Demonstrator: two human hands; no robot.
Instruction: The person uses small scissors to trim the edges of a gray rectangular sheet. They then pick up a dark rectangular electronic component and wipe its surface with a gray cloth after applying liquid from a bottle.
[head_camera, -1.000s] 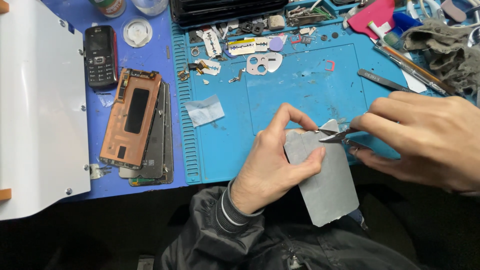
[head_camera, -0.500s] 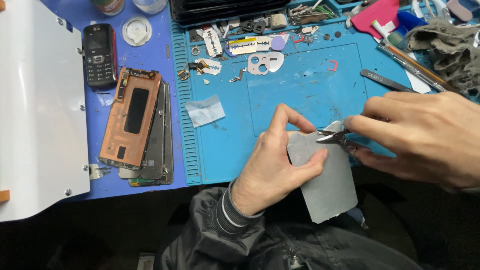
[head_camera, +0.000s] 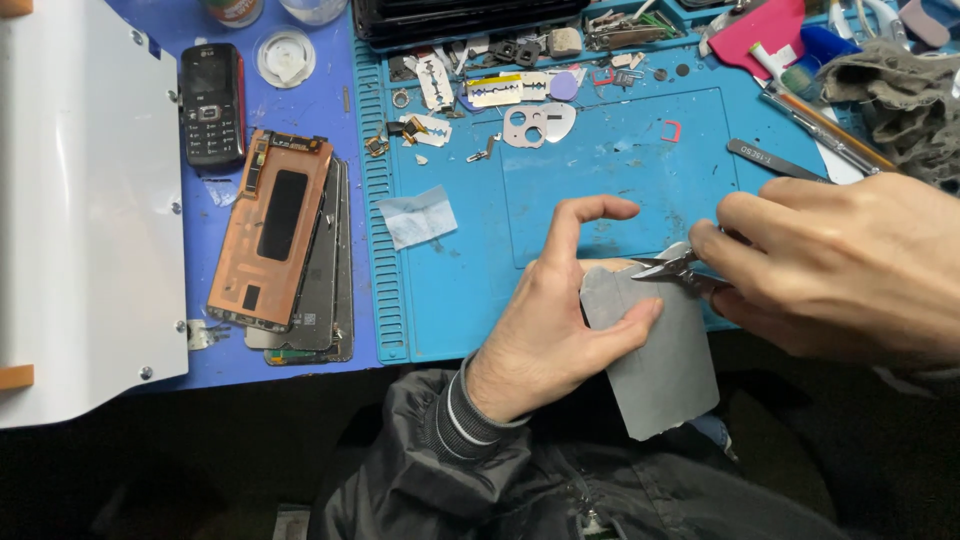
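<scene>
Bright, even light from overhead falls on the blue mat (head_camera: 600, 180), which is sharp and clear. A soft glare streaks the white panel (head_camera: 80, 200) at left. The lower edge sinks into deep shadow, and the right hand (head_camera: 840, 270) looks slightly soft.

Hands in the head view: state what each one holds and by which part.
The left hand pinches the grey panel at its upper left edge, thumb on top. The right hand grips metal tweezers by the rear of the shank, tips at the panel's top edge.
</scene>
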